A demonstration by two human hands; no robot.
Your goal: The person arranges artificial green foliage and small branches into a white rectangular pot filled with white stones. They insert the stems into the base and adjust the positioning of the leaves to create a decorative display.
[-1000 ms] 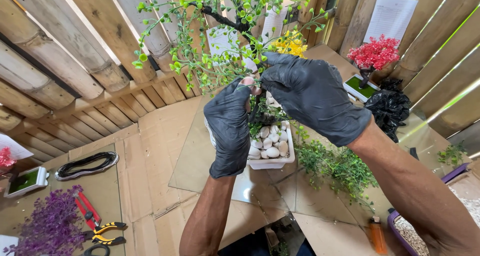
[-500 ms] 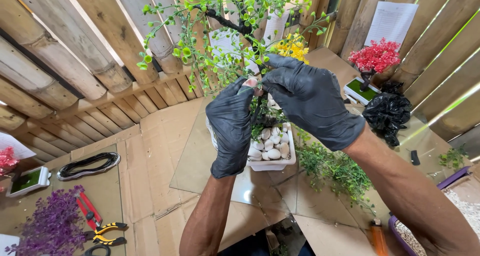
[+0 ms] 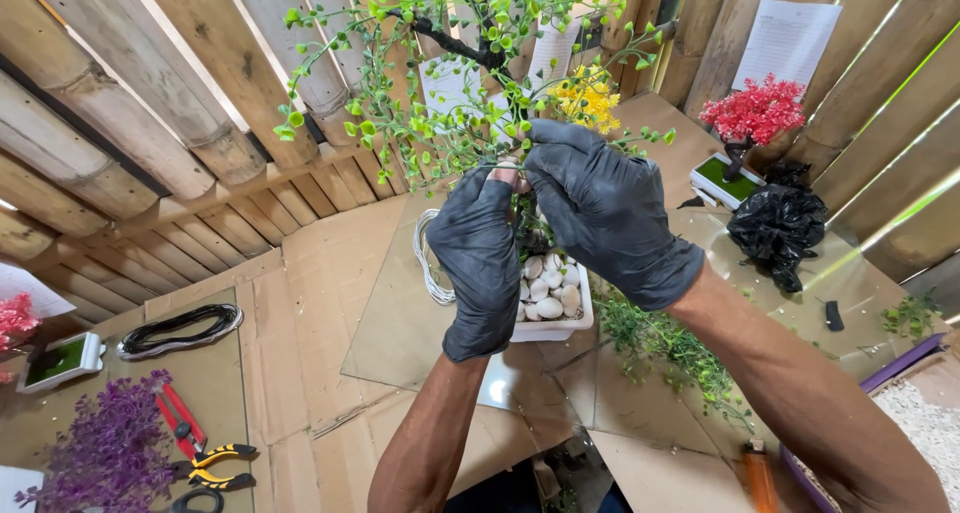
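We list a cardboard-covered table bearing a glass sheet, white pebble pot, black cable coil, pliers, purple sprigs, green cuttings, black bag.

I see both hands in black gloves meeting at the trunk of a small artificial tree with green bead-like leaves; the left hand pinches a thin branch at its fingertips, and the right hand closes on the same spot from the other side; below them sits a white pot filled with pale pebbles, with a white wire coil just beside it; loose green sprigs lie on the cardboard-covered worktop; red pliers and purple foliage lie far left; a red-flowered tree stands at the back right.
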